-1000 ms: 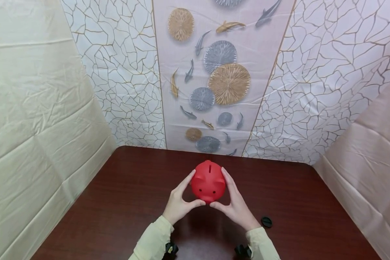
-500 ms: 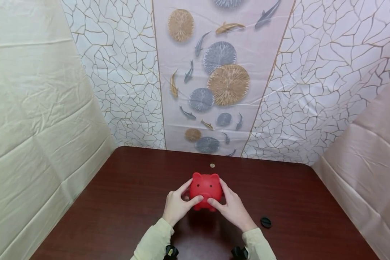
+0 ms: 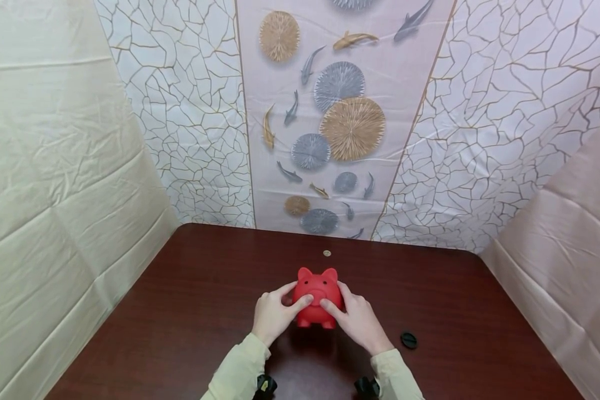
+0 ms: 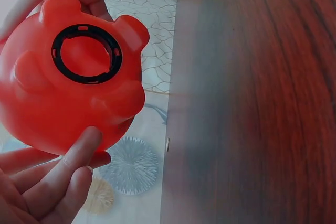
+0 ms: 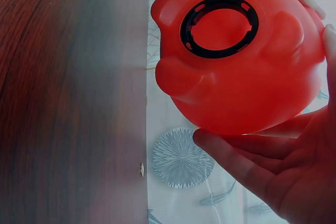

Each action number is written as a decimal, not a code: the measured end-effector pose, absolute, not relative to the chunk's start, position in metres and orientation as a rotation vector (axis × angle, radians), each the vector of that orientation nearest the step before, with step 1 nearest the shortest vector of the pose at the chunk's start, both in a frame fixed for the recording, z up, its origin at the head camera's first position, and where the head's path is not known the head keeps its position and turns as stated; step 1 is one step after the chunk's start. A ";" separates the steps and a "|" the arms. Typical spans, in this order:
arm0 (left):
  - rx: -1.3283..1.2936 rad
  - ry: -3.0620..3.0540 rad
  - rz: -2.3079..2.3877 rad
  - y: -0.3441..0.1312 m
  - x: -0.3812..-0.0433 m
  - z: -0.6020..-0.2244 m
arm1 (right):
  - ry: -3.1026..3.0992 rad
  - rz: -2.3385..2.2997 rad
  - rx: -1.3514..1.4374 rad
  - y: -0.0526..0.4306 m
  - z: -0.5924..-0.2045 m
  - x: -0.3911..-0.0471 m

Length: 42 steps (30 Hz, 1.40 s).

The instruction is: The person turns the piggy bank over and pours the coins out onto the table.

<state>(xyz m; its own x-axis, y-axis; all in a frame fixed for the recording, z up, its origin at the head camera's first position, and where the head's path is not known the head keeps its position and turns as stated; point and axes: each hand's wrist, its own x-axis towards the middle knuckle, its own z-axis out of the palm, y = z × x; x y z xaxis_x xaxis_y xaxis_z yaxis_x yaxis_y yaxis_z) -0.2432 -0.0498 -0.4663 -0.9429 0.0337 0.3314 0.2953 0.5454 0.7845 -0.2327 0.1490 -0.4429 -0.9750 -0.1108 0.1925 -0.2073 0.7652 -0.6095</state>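
Note:
Between both hands a red piggy bank (image 3: 317,289) is held above the table, its face toward the head camera and its feet down. My left hand (image 3: 271,314) grips one side, thumb on the front near the snout. On the other side my right hand (image 3: 358,318) grips it the same way. Both wrist views show the underside, where a black ring (image 4: 54,54) surrounds an uncovered round hole; through it the red inside of the bank shows. A black round plug (image 3: 409,340) with a bar across it lies on the table to the right of the right hand.
The dark wooden table (image 3: 205,300) spreads under the hands. A small coin (image 3: 327,253) lies near its far edge, behind the piggy bank. Patterned cloth (image 3: 205,139) hangs behind the table, with pale cloth walls (image 3: 55,183) at the sides.
The piggy bank has tipped upright: its slotted top faced the camera before, now its face does. It has come slightly nearer and lower in view, and the coin behind it has become visible.

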 end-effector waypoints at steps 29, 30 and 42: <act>-0.213 -2.723 -1.346 -0.046 -0.242 -0.465 | -2.905 0.755 0.166 0.147 -0.443 -0.229; -0.205 -2.731 -1.342 -0.045 -0.242 -0.465 | -2.907 0.760 0.164 0.146 -0.442 -0.228; -0.222 -2.772 -1.328 -0.044 -0.242 -0.465 | -2.926 0.789 0.148 0.148 -0.440 -0.227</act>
